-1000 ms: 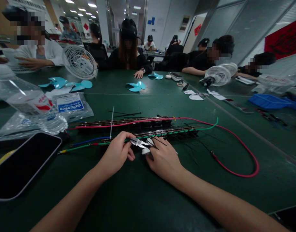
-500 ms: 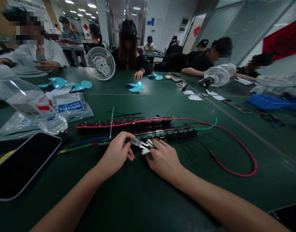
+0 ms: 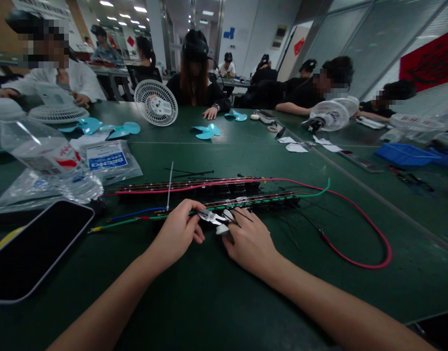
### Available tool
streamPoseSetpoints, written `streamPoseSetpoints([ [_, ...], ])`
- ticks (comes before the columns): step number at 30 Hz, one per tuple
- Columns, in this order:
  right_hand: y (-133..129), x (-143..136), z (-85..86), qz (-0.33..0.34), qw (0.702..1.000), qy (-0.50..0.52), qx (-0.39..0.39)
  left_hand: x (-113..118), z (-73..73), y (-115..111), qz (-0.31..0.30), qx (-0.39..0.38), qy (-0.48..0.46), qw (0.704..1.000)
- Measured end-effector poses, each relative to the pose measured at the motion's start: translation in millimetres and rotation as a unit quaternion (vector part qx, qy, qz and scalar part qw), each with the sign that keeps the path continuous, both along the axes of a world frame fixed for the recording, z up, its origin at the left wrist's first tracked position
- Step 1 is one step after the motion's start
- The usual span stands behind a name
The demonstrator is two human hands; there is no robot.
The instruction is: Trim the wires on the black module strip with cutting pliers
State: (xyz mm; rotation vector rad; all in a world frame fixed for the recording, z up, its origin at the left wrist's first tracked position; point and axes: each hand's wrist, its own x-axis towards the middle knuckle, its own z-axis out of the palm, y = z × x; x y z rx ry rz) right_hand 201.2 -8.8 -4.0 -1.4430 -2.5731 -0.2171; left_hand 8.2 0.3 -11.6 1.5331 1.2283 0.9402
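Observation:
My right hand (image 3: pixel 251 239) is closed on a pair of pliers (image 3: pixel 208 216) with white handles, its metal jaws pointing left. Thin black cable ties (image 3: pixel 242 214) stick out by its fingers. Right at the jaw tips, my left hand (image 3: pixel 182 226) is closed in a pinch; what lies between its fingertips is hidden. Just beyond both hands runs a black terminal strip (image 3: pixel 271 199) with a green wire (image 3: pixel 315 194) along it. A white cable tie (image 3: pixel 170 187) stands up from the strip's left part. Behind it lies a second strip (image 3: pixel 224 185) with a red wire (image 3: pixel 194 185).
On the left are a phone (image 3: pixel 37 248), a plastic bottle (image 3: pixel 44 151) and a clear bag (image 3: pixel 116 158). The red wire's loop (image 3: pixel 387 253) spreads right. Blue fan blades (image 3: pixel 207 131), white fan grilles (image 3: pixel 156 103) and a blue tray (image 3: pixel 407 154) sit farther off, where several people sit.
My hands and the pliers have hardly moved. Across the table at left, a person's hand has lowered, and a white part now stands over the flat fan grille. The upright grille leans differently.

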Motion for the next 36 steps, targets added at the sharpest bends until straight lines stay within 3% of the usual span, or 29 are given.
streamPoseSetpoints([
  [36,1.0,-3.1,-0.8,-0.008,1.0,-0.005,-0.004,0.0,2.4,0.6,0.0,-0.013,0.001,1.0],
])
